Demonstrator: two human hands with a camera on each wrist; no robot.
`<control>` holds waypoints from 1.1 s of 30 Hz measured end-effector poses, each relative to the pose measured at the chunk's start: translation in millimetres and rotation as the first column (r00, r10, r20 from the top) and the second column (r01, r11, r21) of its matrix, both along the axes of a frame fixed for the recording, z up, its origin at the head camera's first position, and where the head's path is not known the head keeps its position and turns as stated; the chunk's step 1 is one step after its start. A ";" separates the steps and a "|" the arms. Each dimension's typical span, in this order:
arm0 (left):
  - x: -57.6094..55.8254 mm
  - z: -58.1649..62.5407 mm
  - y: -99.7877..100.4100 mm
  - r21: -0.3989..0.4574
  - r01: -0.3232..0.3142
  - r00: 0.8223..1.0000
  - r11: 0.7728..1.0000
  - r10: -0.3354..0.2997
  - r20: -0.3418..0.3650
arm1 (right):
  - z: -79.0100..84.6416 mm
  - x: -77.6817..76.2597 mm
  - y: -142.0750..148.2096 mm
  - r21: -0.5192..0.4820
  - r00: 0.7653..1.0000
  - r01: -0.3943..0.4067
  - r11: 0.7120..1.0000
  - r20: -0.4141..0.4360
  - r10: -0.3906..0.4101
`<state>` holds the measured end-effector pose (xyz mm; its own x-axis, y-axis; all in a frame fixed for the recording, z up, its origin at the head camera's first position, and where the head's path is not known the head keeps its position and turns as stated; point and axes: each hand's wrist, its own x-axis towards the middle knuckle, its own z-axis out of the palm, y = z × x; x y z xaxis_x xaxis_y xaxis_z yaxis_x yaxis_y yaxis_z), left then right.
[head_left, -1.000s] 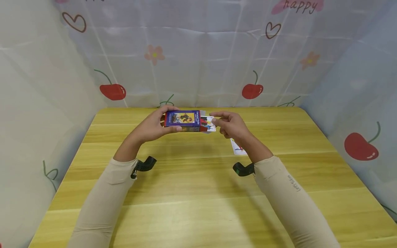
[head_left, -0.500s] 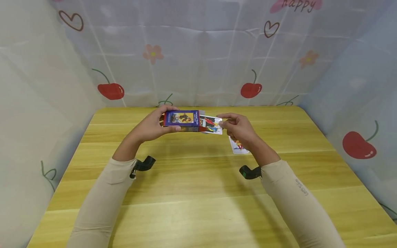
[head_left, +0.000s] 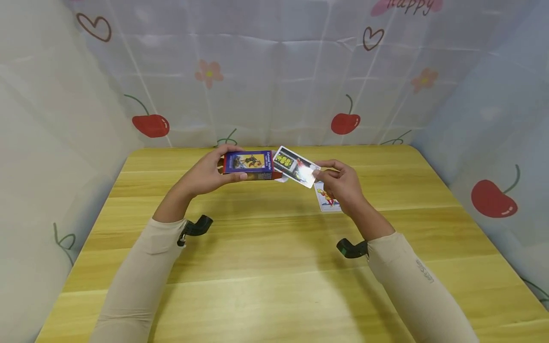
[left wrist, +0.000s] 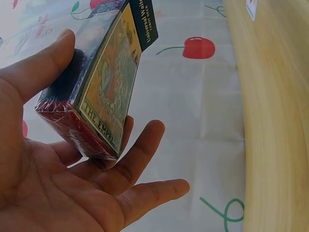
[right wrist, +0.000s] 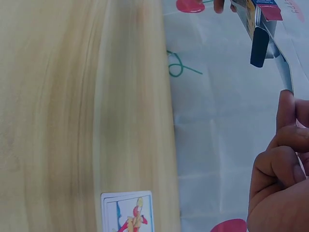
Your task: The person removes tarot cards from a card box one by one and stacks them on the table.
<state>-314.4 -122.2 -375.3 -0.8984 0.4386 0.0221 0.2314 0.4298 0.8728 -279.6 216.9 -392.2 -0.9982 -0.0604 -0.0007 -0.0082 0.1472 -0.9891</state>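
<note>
A blue and red tarot card box point(head_left: 248, 162) is held above the table by my left hand point(head_left: 205, 172), thumb on its near side and fingers behind. In the left wrist view the box point(left wrist: 108, 77) shows a picture side, and two of the fingers stand away from it. My right hand point(head_left: 342, 183) pinches a tarot card point(head_left: 296, 166) by its right end, between thumb and forefinger. The card slants down to the right by the box's right end, where a flap stands out. On the table below lie a few cards point(head_left: 327, 197), partly hidden by the right hand.
The wooden table point(head_left: 257, 267) ends at a white curtain point(head_left: 266, 95) printed with cherries, flowers and hearts. Black wrist cameras point(head_left: 198, 226) sit at both cuffs. In the right wrist view the cards on the table point(right wrist: 128, 212) lie near its far edge.
The right hand has drawn the card rightward out of the box and tilted it, so most of its face shows. The left hand keeps its grip on the box almost in place.
</note>
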 end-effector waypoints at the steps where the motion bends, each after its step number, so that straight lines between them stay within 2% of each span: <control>1: 0.0 0.0 0.2 -0.003 -0.002 1.000 1.000 0.002 0.000 | -0.8 1.2 1.5 -0.009 1.000 0.015 1.000 0.010 -0.015; 5: 0.3 -0.8 0.2 -0.016 -0.006 1.000 1.000 0.006 -0.001 | -6.6 5.5 8.4 -0.055 0.997 0.076 0.996 0.035 -0.075; 9: 0.1 -1.8 -0.5 -0.014 -0.005 1.000 1.000 0.005 -0.004 | -15.0 11.0 12.8 -0.073 0.984 0.178 0.981 0.030 -0.176; 14: 0.4 -1.5 -1.2 -0.013 0.000 1.000 1.000 -0.001 -0.009 | -25.4 16.2 14.1 -0.048 0.940 0.339 0.939 0.068 -0.336; 18: 2.1 0.0 -2.7 -0.025 -0.002 1.000 1.000 0.002 -0.015 | -34.7 16.7 13.7 -0.069 0.899 0.431 0.900 0.126 -0.421; 22: 2.2 0.5 -2.3 -0.026 0.002 1.000 1.000 -0.003 -0.019 | -43.1 17.8 14.5 -0.034 0.848 0.516 0.856 0.162 -0.505; 25: 1.8 0.3 -0.8 -0.027 0.007 1.000 1.000 -0.007 -0.019 | -50.4 18.4 16.9 -0.004 0.816 0.561 0.828 0.170 -0.552; 33: 0.9 -0.1 3.8 -0.033 0.017 1.000 0.999 -0.018 -0.014 | -67.8 19.9 23.3 0.056 0.769 0.604 0.795 0.220 -0.600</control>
<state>-313.5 -118.4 -375.4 -0.8903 0.4549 0.0201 0.2514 0.4543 0.8546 -259.7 240.2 -460.0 -0.8044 0.5504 -0.2238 0.2888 0.0331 -0.9568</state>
